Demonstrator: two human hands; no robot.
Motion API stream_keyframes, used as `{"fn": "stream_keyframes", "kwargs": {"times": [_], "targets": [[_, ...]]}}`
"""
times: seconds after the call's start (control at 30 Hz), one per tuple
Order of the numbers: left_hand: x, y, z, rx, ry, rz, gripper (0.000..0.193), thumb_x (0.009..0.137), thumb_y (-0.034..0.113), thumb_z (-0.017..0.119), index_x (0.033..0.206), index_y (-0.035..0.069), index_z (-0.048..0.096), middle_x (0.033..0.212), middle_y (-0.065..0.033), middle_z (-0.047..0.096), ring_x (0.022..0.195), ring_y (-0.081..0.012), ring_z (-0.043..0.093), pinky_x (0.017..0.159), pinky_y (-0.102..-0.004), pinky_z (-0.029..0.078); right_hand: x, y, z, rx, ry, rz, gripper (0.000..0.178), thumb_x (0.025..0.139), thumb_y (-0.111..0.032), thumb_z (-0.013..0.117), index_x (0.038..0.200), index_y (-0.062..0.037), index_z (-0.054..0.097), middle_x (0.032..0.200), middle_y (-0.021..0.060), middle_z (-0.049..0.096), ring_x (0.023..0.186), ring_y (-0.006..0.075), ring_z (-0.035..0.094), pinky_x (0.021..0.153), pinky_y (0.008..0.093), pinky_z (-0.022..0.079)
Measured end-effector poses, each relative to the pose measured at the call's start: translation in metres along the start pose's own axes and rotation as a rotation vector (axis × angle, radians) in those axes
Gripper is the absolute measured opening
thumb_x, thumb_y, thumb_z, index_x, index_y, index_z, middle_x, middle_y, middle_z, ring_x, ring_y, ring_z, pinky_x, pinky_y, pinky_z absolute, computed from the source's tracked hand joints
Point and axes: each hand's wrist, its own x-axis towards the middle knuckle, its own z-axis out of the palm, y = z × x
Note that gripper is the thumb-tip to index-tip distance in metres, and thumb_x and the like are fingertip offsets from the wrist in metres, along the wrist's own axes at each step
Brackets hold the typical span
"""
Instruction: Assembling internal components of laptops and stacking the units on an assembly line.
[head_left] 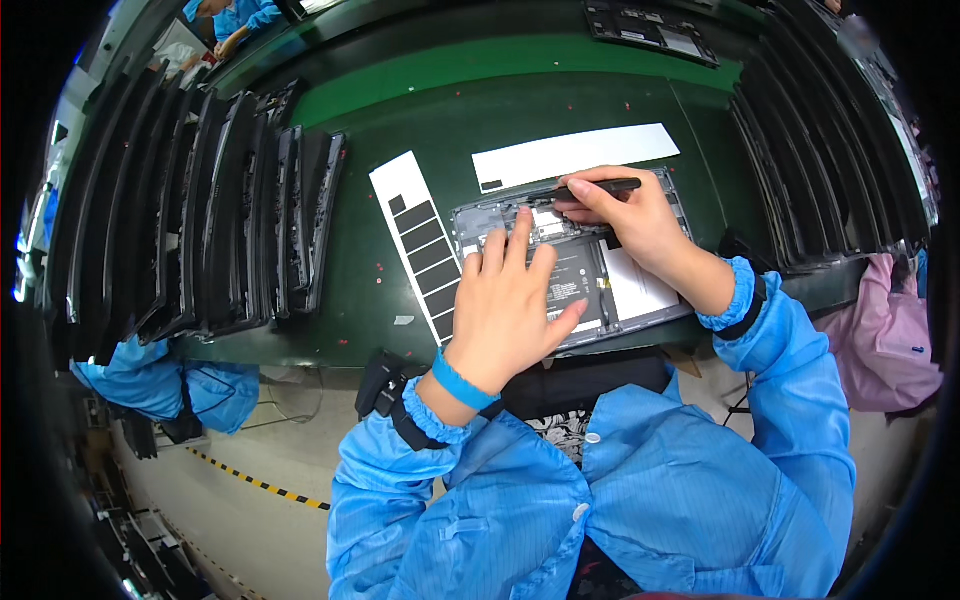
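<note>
An opened laptop base (640, 285) lies on the green work surface, its circuit board and dark battery (568, 275) exposed. My left hand (500, 305) rests over its left part, fingers spread, with the fingertips on the inner parts near the upper edge. In my right hand (640, 220), above the upper right part, is a slim black pen-shaped tool (622, 185). Its tip points left, close to my left index finger. Left of the laptop lies a white backing strip (392, 180) with several black rectangular stickers (432, 255). Another white strip (580, 152) lies behind the laptop, one small black sticker in its corner.
Rows of dark laptop parts stand on edge at the left (200, 210) and right (815, 150). Another opened laptop base (650, 35) lies at the far side. A person in blue (245, 18) works at the far left. A pink garment (885, 340) hangs at the right.
</note>
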Motion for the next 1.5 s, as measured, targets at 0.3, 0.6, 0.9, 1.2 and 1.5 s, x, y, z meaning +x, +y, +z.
{"fn": "stream_keyframes", "kwargs": {"times": [0.3,0.6,0.9,1.2,1.5], "targets": [[-0.007,-0.06,-0.041,-0.464,0.359,-0.332,0.018,0.087,0.016,0.062,0.098,0.002,0.061,0.112,-0.0186,0.065,0.102,-0.0339,0.06,0.088,-0.0408,0.047,-0.002,-0.037,-0.002,0.129,0.076,0.02,0.032,0.091,-0.022,0.065,0.103,0.0076,0.063,0.098,0.0166,0.066,0.09,0.0237,0.069,0.079,0.0304,0.058],[0.003,-0.138,-0.002,-0.045,0.126,-0.45,0.061,0.081,0.029,0.071,0.131,0.003,0.047,0.125,-0.0239,0.056,0.119,-0.0382,0.052,0.097,-0.0465,0.041,0.113,-0.004,0.084,-0.29,-0.125,-0.046,0.028,0.088,-0.022,0.066,0.094,0.0056,0.066,0.079,0.0129,0.069,0.069,0.0196,0.07,0.064,0.0281,0.057],[-0.003,-0.132,0.001,0.044,0.201,-0.396,0.054,0.082,0.029,0.071,0.123,-0.002,0.057,0.13,-0.0184,0.056,0.12,-0.0349,0.053,0.101,-0.0408,0.043,0.122,0.029,0.113,-0.639,-0.041,-0.154,0.025,0.076,-0.023,0.067,0.081,0.001,0.072,0.073,0.0194,0.068,0.075,0.0348,0.068,0.072,0.0382,0.054],[-0.006,-0.132,0.001,0.138,0.143,-0.424,0.056,0.086,0.036,0.065,0.124,-0.003,0.055,0.132,-0.0163,0.054,0.125,-0.0318,0.049,0.1,-0.0403,0.044,0.115,0.022,0.12,-0.718,-0.106,-0.246,0.025,0.08,-0.018,0.068,0.089,0.0057,0.07,0.071,0.0159,0.07,0.066,0.0196,0.071,0.065,0.0299,0.055],[-0.002,-0.129,-0.001,0.192,0.143,-0.44,0.052,0.085,0.038,0.065,0.121,0.001,0.058,0.136,-0.018,0.049,0.124,-0.0336,0.047,0.098,-0.0442,0.043,0.08,-0.018,0.082,-0.01,-0.116,-0.257,0.019,0.086,-0.011,0.067,0.092,0.0072,0.066,0.079,0.0144,0.069,0.07,0.0187,0.07,0.064,0.0263,0.058]]}}
